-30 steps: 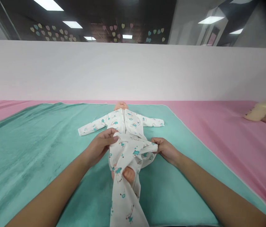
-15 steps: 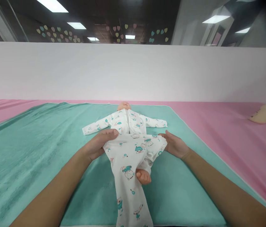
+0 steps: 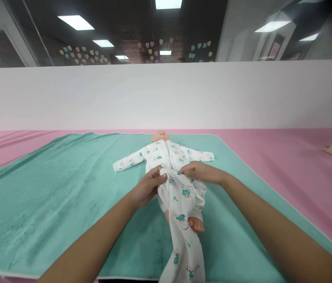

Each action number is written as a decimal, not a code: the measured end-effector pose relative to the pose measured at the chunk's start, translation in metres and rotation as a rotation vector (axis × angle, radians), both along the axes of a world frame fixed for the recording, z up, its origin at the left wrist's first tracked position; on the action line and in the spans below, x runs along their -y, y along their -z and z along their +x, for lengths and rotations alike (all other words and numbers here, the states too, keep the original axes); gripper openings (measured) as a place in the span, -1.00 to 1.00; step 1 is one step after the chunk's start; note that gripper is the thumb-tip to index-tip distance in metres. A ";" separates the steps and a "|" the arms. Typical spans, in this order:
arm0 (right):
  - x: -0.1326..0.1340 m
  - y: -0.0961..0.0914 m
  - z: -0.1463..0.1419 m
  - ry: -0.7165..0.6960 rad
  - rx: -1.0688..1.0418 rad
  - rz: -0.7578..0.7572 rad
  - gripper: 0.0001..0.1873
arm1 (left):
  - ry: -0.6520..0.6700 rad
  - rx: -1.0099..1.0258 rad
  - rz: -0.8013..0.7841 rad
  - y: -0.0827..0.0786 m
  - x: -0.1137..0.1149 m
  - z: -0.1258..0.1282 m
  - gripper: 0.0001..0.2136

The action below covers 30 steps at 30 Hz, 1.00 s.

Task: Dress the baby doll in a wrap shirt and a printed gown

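Nearing each other, left hand (image 3: pixel 147 189), right hand (image 3: pixel 199 172), gripping trousers (image 3: pixel 182 204)

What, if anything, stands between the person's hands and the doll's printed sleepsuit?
Nothing visible does. The left hand and the right hand both lie directly on the sleepsuit, at the waist of the doll.
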State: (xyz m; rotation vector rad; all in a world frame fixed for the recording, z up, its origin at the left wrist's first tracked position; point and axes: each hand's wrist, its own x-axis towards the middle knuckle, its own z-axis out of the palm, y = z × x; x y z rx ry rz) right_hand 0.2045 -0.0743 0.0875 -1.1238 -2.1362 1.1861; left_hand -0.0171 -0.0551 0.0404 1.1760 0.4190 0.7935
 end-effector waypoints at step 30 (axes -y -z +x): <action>0.014 0.036 -0.028 -0.178 -0.642 -0.550 -0.58 | 0.011 -0.216 0.128 -0.013 0.012 0.001 -0.66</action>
